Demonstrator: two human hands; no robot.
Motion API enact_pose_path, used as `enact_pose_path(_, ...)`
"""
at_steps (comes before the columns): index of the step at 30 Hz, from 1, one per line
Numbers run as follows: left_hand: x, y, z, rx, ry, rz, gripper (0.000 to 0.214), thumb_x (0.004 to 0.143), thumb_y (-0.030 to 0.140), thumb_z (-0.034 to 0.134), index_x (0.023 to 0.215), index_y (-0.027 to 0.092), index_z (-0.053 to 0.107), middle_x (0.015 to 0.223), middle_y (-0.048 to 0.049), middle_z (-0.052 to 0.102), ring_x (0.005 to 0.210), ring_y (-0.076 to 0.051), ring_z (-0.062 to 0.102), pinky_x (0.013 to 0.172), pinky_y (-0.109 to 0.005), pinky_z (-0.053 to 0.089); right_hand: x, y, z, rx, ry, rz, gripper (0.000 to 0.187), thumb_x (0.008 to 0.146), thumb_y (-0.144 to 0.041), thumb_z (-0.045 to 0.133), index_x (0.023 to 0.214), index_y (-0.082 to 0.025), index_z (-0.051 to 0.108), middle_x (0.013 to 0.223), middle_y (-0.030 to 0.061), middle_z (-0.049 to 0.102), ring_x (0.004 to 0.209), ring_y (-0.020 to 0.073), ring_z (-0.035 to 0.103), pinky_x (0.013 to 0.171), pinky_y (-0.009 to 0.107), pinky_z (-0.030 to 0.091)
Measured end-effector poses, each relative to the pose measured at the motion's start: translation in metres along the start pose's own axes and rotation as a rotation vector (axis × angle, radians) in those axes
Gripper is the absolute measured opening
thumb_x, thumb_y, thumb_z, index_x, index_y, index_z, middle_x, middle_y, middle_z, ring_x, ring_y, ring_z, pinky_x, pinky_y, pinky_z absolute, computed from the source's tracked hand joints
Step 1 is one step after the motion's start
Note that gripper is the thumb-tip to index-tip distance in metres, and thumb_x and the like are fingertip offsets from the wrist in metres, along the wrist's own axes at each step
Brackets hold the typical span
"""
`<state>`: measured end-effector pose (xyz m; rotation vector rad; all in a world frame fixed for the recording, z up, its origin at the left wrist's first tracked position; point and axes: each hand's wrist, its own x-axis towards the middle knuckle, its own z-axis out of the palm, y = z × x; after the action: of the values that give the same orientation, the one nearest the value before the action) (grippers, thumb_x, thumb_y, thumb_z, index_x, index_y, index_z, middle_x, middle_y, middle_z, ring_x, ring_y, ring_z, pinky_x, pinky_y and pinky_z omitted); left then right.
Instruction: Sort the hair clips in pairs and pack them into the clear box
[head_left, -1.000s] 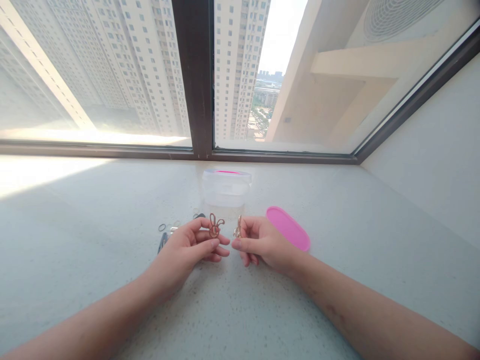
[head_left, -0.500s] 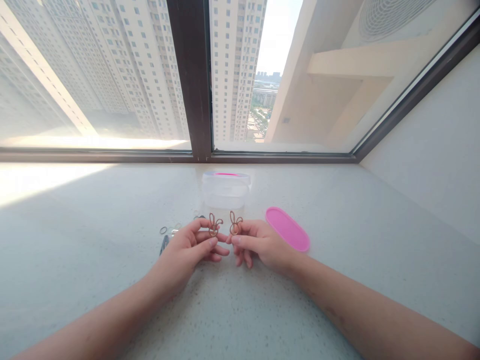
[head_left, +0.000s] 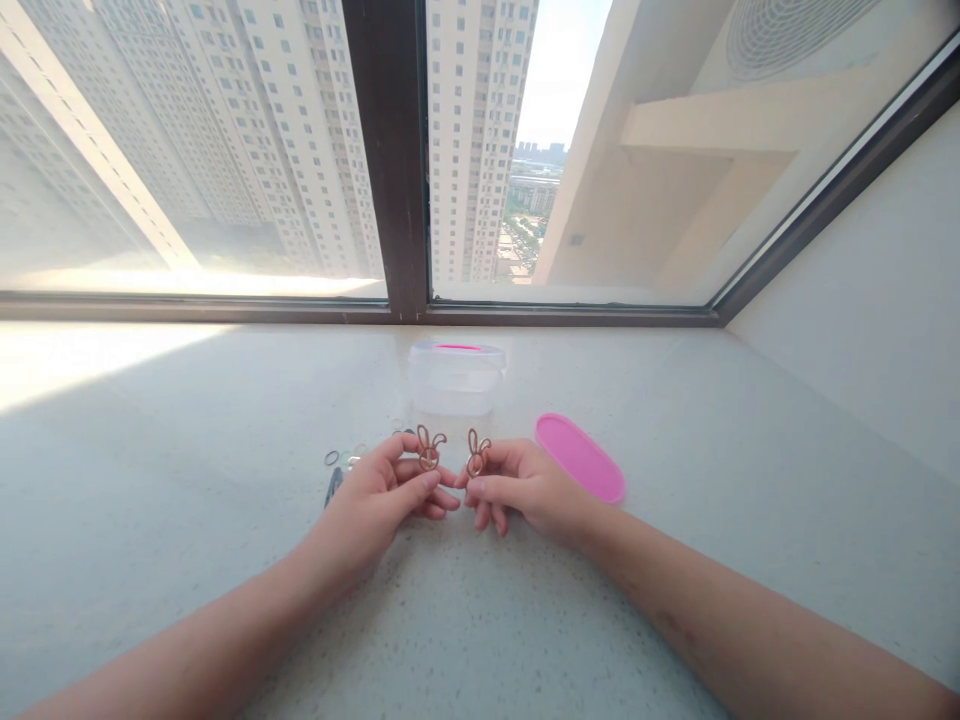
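Observation:
My left hand (head_left: 379, 495) pinches a small gold rabbit-shaped clip (head_left: 429, 449) between thumb and fingers, its ears pointing up. My right hand (head_left: 525, 485) pinches a second matching rabbit clip (head_left: 476, 453) the same way. The two clips stand side by side, a small gap between them, just above the pale speckled sill (head_left: 225, 560). Both hands rest close together with fingertips nearly touching.
A clear plastic tub (head_left: 457, 378) stands just behind the hands. Its pink oval lid (head_left: 580, 470) lies flat to the right. Several small rings and a dark clip (head_left: 337, 465) lie left of my left hand. A window frame (head_left: 390, 160) runs along the back.
My right hand has turned its rabbit clip from edge-on to face me and brought it beside the left clip. The left hand has barely moved.

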<state>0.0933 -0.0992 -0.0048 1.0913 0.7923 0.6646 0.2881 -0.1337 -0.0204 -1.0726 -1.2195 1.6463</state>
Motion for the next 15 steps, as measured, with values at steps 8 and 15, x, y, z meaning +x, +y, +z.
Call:
enact_pose_path(8,0.0006,-0.0016,-0.0004,0.009,0.003,0.026,0.021,0.081,0.025,0.069,0.094,0.018,0.055,0.083,-0.0051,0.072,0.069,-0.016,0.067,0.063,-0.027,0.049,-0.0019,-0.0038,0.0023,-0.034,0.017,0.001,0.018,0.071,-0.026,0.070,0.080,-0.013,0.061,0.070,0.0010,0.062,0.051,0.0100,0.060,0.043,0.019,0.046)
enact_pose_path(15,0.0001,0.0011,0.0015,0.017,0.020,0.044,0.016,0.081,0.024,0.068,0.089,0.017,0.056,0.090,-0.0050,0.070,0.070,-0.014,0.065,0.059,-0.024,0.048,-0.0018,-0.0014,0.0003,0.001,-0.001,-0.008,0.020,0.073,-0.024,0.070,0.088,-0.012,0.065,0.072,0.0031,0.065,0.056,0.0121,0.064,0.044,0.019,0.047)
